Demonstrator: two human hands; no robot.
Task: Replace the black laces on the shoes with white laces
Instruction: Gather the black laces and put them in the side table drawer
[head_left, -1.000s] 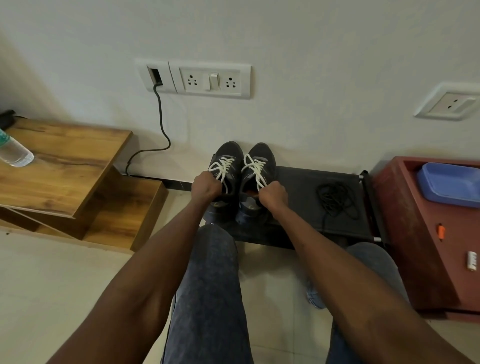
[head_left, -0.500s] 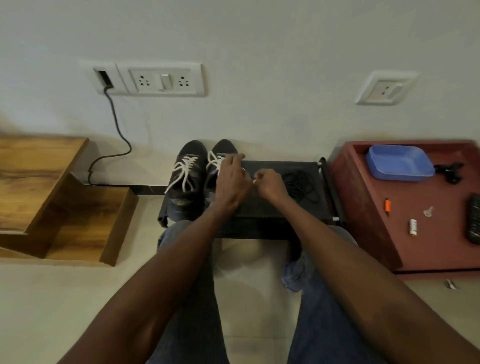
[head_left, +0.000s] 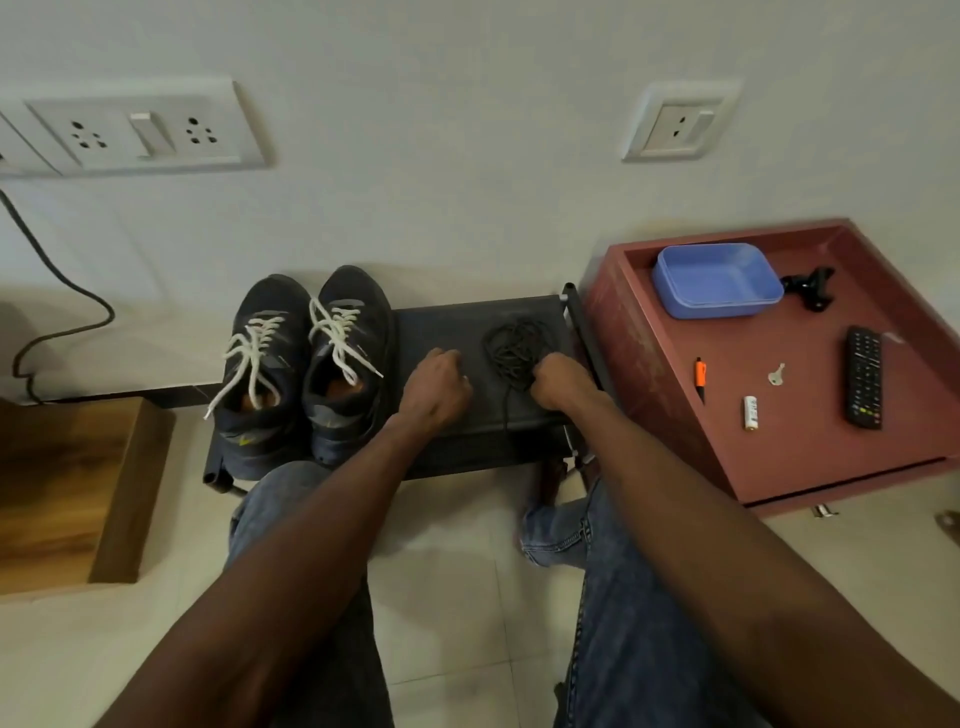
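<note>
Two dark shoes, the left shoe (head_left: 260, 374) and the right shoe (head_left: 348, 358), stand side by side on the left end of a low black rack (head_left: 447, 322), toes to the wall. Both carry white laces (head_left: 337, 332) with loose ends trailing. A tangled pile of black laces (head_left: 514, 345) lies on the rack's right half. My right hand (head_left: 558, 382) grips the pile's near right edge with curled fingers, and one strand hangs over the rack's front. My left hand (head_left: 436, 389) rests on the rack between shoes and pile, fingers loosely bent, holding nothing.
A red-brown cabinet top (head_left: 779, 415) at right holds a blue tray (head_left: 717, 280), a remote (head_left: 863, 376), a battery (head_left: 749, 413), a key, an orange pen and a black clip. A wooden step (head_left: 67, 488) sits at left. Sockets and a cable are on the wall.
Both hands left the shoes and moved right along the rack. My right hand reached the black lace pile and took hold of it. The view swung right.
</note>
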